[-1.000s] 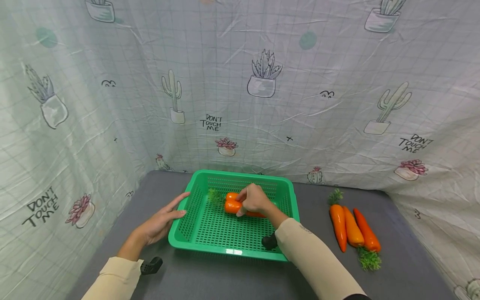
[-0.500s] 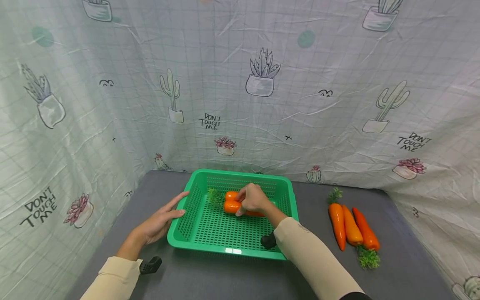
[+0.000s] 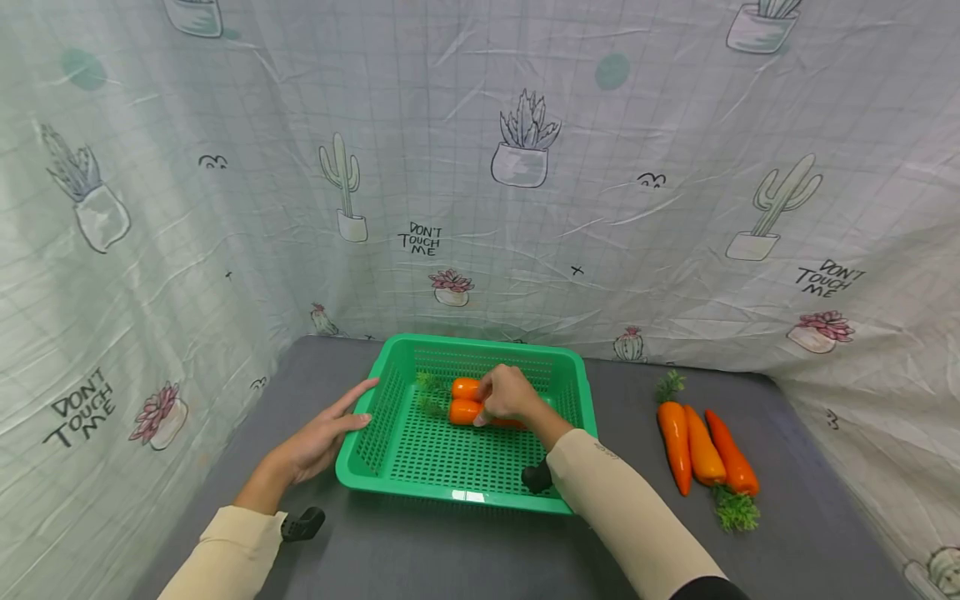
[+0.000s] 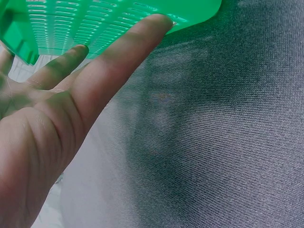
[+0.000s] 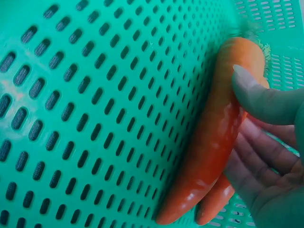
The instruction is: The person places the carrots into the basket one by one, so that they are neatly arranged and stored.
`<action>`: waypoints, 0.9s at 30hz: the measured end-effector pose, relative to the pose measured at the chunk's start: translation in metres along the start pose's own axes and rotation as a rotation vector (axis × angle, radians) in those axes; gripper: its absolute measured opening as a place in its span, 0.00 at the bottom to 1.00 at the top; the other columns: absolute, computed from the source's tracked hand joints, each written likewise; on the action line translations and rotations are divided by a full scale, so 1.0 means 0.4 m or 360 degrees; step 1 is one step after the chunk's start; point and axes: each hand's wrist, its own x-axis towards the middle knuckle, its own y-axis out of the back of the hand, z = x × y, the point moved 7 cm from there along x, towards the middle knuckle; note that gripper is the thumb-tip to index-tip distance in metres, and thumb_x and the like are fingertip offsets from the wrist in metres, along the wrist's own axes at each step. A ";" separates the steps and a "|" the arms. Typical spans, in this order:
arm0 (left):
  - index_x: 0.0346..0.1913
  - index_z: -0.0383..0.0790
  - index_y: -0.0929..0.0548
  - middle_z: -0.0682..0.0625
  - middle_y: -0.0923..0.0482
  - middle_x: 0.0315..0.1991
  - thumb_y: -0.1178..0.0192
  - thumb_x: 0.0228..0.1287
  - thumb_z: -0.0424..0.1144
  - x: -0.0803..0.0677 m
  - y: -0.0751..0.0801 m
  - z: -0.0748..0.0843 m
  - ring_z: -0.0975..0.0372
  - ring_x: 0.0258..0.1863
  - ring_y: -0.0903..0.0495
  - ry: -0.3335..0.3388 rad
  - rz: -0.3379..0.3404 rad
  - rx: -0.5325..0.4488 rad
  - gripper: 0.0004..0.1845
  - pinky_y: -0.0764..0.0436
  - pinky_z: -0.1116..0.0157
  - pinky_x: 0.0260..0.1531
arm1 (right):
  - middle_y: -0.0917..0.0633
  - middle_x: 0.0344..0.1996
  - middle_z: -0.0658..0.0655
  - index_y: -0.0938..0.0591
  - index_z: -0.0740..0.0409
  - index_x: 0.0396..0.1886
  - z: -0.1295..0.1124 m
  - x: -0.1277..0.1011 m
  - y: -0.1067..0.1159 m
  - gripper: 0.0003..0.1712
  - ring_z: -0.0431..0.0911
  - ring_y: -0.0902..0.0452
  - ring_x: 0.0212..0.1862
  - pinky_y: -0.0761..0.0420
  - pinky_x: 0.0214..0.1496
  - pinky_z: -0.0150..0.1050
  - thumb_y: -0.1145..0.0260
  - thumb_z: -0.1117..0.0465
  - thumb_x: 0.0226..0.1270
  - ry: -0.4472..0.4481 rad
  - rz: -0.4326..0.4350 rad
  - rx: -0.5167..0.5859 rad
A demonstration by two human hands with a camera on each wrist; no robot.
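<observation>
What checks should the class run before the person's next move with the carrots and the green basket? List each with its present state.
1. Basket flat on the table: ok.
2. Left hand steadying the basket's left wall: ok, fingers straight against it.
3. Right hand around a carrot inside the basket: ok.
4. That carrot resting on the basket floor: ok, by the right wrist view.
5. Three carrots waiting on the table to the right: ok.

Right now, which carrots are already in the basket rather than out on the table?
The two carrots under the right hand, inside the green basket; three others lie on the table to its right.
</observation>
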 end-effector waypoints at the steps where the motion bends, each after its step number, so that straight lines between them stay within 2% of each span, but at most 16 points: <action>1: 0.86 0.65 0.60 0.50 0.84 0.85 0.49 0.83 0.48 0.001 -0.001 0.000 0.41 0.85 0.71 0.0003 -0.0002 0.0002 0.40 0.46 0.39 0.79 | 0.09 0.50 0.58 0.08 0.58 0.40 0.001 -0.002 0.001 0.22 0.54 0.15 0.51 0.13 0.51 0.46 0.10 0.61 0.42 -0.0010 -0.0003 -0.0022; 3: 0.86 0.65 0.60 0.49 0.84 0.85 0.49 0.83 0.48 0.003 -0.003 0.001 0.40 0.85 0.67 0.0009 -0.0006 0.0001 0.40 0.40 0.43 0.77 | 0.10 0.51 0.58 0.08 0.58 0.40 0.002 -0.006 0.001 0.22 0.54 0.16 0.52 0.14 0.52 0.47 0.11 0.60 0.44 -0.0035 -0.0016 -0.0044; 5: 0.86 0.65 0.60 0.49 0.85 0.85 0.49 0.83 0.48 0.003 -0.004 0.002 0.40 0.85 0.68 0.0009 -0.0006 0.0008 0.40 0.41 0.42 0.78 | 0.10 0.52 0.59 0.08 0.58 0.41 0.002 -0.009 0.004 0.21 0.54 0.16 0.52 0.14 0.52 0.46 0.11 0.61 0.45 -0.0037 -0.0021 -0.0056; 10: 0.86 0.64 0.61 0.50 0.86 0.84 0.50 0.83 0.47 0.001 -0.006 0.004 0.41 0.84 0.80 -0.0013 -0.0004 0.0021 0.40 0.58 0.33 0.79 | 0.10 0.50 0.59 0.09 0.59 0.40 0.001 -0.016 0.013 0.20 0.50 0.17 0.45 0.15 0.47 0.43 0.12 0.64 0.45 -0.0028 -0.0019 -0.0061; 12: 0.86 0.64 0.61 0.51 0.86 0.84 0.51 0.83 0.47 0.001 -0.006 0.004 0.42 0.83 0.82 -0.0015 -0.0005 0.0024 0.40 0.60 0.32 0.79 | 0.09 0.46 0.58 0.09 0.59 0.39 0.000 -0.019 0.014 0.20 0.47 0.18 0.42 0.16 0.45 0.41 0.12 0.64 0.45 -0.0019 -0.0024 -0.0069; 17: 0.86 0.63 0.62 0.50 0.86 0.84 0.51 0.84 0.47 -0.002 -0.007 0.004 0.41 0.84 0.78 -0.0015 -0.0011 0.0016 0.40 0.54 0.34 0.79 | 0.10 0.38 0.54 0.09 0.58 0.38 -0.008 -0.023 0.016 0.18 0.45 0.19 0.39 0.16 0.44 0.40 0.13 0.65 0.47 0.0023 -0.0041 -0.0091; 27: 0.86 0.63 0.62 0.49 0.85 0.84 0.51 0.84 0.47 -0.003 -0.009 0.006 0.39 0.85 0.67 -0.0004 -0.0027 0.0024 0.40 0.34 0.50 0.74 | 0.10 0.42 0.56 0.10 0.58 0.39 -0.003 -0.031 0.011 0.18 0.49 0.17 0.45 0.14 0.48 0.45 0.13 0.65 0.48 -0.0027 -0.0094 -0.0136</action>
